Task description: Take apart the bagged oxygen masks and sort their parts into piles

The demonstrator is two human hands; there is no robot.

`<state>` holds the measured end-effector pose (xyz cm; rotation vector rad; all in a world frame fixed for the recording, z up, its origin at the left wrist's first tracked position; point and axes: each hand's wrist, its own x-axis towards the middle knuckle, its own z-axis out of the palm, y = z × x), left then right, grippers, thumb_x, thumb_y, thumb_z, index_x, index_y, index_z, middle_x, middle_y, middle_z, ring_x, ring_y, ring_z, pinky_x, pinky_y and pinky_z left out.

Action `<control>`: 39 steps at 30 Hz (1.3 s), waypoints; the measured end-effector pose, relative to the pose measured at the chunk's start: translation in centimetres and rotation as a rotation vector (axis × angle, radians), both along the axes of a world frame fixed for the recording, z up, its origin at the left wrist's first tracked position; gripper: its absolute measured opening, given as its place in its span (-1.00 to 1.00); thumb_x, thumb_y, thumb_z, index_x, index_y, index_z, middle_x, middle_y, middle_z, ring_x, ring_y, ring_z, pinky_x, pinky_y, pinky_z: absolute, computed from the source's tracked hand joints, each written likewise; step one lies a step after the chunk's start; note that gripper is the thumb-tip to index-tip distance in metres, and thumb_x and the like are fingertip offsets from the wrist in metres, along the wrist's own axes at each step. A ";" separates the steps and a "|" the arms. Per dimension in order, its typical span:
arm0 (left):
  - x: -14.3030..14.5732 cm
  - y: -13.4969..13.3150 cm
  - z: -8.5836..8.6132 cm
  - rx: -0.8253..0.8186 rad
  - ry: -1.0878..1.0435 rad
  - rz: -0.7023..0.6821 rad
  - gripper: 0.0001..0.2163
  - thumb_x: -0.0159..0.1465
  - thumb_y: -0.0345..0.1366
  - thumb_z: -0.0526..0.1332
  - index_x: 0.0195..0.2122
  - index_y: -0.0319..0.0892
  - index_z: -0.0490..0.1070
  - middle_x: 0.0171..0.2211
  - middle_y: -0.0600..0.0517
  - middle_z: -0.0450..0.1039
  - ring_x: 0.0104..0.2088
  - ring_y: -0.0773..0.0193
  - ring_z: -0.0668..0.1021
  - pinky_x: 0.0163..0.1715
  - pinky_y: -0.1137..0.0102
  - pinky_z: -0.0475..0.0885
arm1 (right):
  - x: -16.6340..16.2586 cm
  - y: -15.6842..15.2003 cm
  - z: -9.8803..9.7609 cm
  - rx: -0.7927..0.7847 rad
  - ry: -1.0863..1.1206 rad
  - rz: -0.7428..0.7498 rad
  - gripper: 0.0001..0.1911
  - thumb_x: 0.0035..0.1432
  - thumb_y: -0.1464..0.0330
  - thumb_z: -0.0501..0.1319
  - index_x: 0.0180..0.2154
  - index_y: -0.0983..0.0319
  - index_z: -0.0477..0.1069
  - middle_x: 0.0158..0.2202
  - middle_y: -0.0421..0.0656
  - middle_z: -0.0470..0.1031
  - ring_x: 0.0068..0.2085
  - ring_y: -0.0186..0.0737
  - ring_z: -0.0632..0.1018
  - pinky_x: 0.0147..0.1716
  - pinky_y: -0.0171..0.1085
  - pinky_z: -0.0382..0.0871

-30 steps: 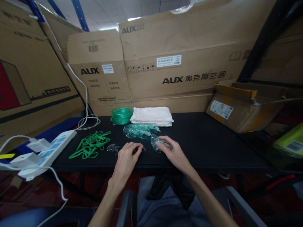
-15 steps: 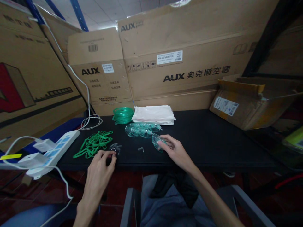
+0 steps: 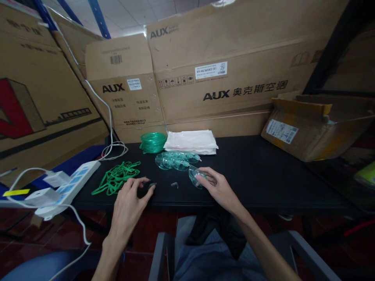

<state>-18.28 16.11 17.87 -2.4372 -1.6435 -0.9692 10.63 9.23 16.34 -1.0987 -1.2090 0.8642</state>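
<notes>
My right hand [image 3: 215, 182] pinches a clear, green-tinted oxygen mask [image 3: 193, 176] by its side, thumb in front, just above the black table. Beside it, several similar masks [image 3: 172, 160] lie nested in rows. My left hand [image 3: 133, 197] is low over the table, thumb and forefinger apart around small clear pieces [image 3: 151, 185], partly hidden by the fingers. A single small clear piece [image 3: 174, 184] with a bent end lies between my hands. A tangled heap of green elastic straps [image 3: 118, 175] is just beyond my left hand.
Coiled green tubing [image 3: 152, 142] and a stack of white bags [image 3: 190, 141] stand at the back. A white power strip [image 3: 70, 187] with cables is on the left. An open cardboard box [image 3: 307, 130] sits at right. Large cartons [image 3: 234, 50] wall off the back.
My left hand has shifted slightly right, and its thumb and forefinger have spread apart over the small clear pieces. The right hand keeps its hold on the oxygen mask, nearly still.
</notes>
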 end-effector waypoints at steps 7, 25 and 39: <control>0.2 1.3 0.6 -0.001 0.188 0.098 -0.75 0.38 -0.11 0.19 -0.10 -0.10 0.58 -0.16 -0.08 0.46 -0.13 0.00 0.54 -0.13 0.19 0.42 | 0.0 0.1 -0.3 0.002 0.000 0.000 -0.62 0.23 0.09 0.34 -0.04 0.21 0.52 -0.14 -0.11 0.65 -0.18 -0.10 0.68 -0.09 -0.16 0.53; 2.3 1.2 0.0 -0.071 -0.009 -0.299 -0.69 0.40 -0.13 0.18 0.11 -0.01 0.49 -0.08 -0.02 0.47 -0.08 0.10 0.54 -0.01 0.25 0.46 | 0.1 0.0 -0.2 0.057 -0.142 -0.054 -0.67 0.24 0.16 0.33 -0.02 0.16 0.55 -0.05 -0.12 0.64 -0.04 -0.07 0.64 0.02 -0.14 0.48; 8.6 1.9 0.4 -0.334 -0.338 -0.426 -0.76 0.32 -0.05 0.26 -0.19 -0.08 0.59 -0.27 0.03 0.63 -0.33 0.19 0.60 -0.21 0.34 0.50 | -0.2 -0.5 0.6 0.112 -0.358 -0.124 -0.70 0.19 0.25 0.35 -0.03 0.13 0.56 -0.13 -0.19 0.64 -0.21 -0.17 0.59 -0.24 -0.26 0.40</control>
